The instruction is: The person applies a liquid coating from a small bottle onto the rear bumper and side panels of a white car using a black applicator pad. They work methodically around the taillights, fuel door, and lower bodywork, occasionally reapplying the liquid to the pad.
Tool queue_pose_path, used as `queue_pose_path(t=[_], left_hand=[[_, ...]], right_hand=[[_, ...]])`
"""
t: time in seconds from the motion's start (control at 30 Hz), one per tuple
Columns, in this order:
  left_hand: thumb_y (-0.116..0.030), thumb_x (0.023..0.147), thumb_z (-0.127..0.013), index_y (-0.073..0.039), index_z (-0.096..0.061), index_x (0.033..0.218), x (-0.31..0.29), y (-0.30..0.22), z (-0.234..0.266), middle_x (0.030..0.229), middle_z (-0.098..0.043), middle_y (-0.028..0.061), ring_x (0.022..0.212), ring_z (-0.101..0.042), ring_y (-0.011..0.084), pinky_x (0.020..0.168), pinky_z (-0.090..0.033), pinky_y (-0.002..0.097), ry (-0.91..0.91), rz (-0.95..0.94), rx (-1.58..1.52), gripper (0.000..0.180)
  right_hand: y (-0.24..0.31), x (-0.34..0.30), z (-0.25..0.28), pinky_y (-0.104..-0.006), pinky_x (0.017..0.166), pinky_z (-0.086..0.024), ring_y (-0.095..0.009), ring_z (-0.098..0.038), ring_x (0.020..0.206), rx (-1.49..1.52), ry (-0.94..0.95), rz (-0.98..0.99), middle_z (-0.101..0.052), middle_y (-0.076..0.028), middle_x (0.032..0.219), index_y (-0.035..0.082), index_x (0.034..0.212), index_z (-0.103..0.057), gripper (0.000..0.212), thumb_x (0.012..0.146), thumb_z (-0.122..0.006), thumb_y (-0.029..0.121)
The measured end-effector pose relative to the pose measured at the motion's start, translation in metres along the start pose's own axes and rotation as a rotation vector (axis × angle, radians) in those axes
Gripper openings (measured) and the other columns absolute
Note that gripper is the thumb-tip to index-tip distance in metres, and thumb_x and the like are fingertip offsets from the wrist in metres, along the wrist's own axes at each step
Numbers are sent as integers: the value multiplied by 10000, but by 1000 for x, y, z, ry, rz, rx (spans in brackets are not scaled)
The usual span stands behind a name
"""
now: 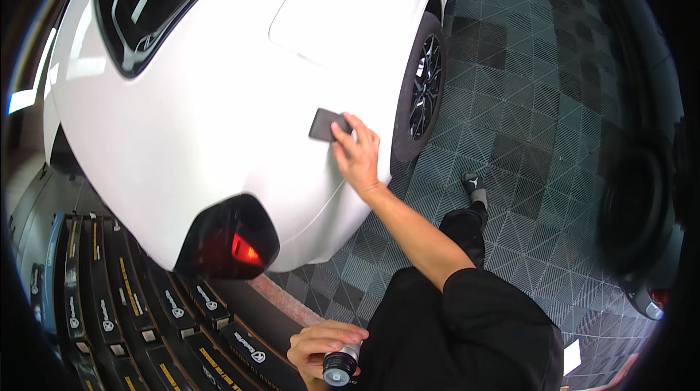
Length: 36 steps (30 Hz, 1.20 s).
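My right hand (359, 156) grips a dark grey rectangular applicator pad (327, 126) by its right end. The pad lies against the white rear side panel (240, 118) of a car, between the tail light (232, 238) and the rear wheel (423, 88). Low in the view, close to my body, my left hand (315, 343) is wrapped round a small silvery bottle (340, 365) with a black top. The top faces up toward me; most of the bottle's body is hidden by my fingers and the top itself.
Several long black boxes (120, 289) are stacked behind the car at the lower left. Grey patterned tiles (510, 121) cover the floor on the right, where my shoe (472, 181) stands. Another dark vehicle (633, 209) is at the right rim.
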<state>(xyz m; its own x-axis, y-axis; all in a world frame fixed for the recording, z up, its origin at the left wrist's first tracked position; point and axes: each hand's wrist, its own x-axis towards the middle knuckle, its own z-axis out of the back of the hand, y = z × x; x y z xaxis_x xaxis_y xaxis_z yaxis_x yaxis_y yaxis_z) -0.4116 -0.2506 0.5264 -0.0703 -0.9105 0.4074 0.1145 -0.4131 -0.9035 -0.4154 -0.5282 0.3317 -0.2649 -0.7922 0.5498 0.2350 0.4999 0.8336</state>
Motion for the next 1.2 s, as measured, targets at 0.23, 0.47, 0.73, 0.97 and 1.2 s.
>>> queue_pose_path(t=[0.23,0.47,0.73,0.97,1.2], left_hand=[[-215,853,-737,-11,-517,1079,91,13,-46,937,-625,208,807,-637,348,701,-554,441,-138,108,-14,375],[-334,870,-717,23,-556,1068,138,40,-59,909,-627,217,762,-644,355,667,-568,420,-167,-1,-78,438],[-100,690,-871,-15,-528,1135,98,51,-24,976,-652,219,833,-697,388,679,-618,435,-25,79,-140,568],[-117,697,-872,-8,-522,1110,57,33,-17,998,-644,220,826,-696,388,649,-618,418,-12,55,-128,552],[-108,712,-860,-6,-487,1130,3,26,13,979,-640,213,825,-688,400,688,-624,443,91,9,-127,569]], right_hand=[[-122,199,29,-367,940,-481,-342,-597,1123,112,-101,-211,-557,-152,1328,125,1215,-662,418,804,-692,52],[-226,341,49,-371,973,-455,-337,-597,1138,-21,-29,-381,-635,-159,1215,170,1220,-643,435,792,-720,148],[-198,239,45,-339,898,-476,-252,-574,1131,105,-64,-302,-577,-88,1230,144,1190,-644,409,791,-730,170],[-82,37,25,-387,929,-454,-317,-529,1102,159,-36,-271,-561,-123,1227,96,1057,-682,390,692,-819,120],[27,-136,-3,-413,949,-426,-311,-523,1111,235,141,-340,-577,-111,1210,106,1014,-682,376,665,-819,77]])
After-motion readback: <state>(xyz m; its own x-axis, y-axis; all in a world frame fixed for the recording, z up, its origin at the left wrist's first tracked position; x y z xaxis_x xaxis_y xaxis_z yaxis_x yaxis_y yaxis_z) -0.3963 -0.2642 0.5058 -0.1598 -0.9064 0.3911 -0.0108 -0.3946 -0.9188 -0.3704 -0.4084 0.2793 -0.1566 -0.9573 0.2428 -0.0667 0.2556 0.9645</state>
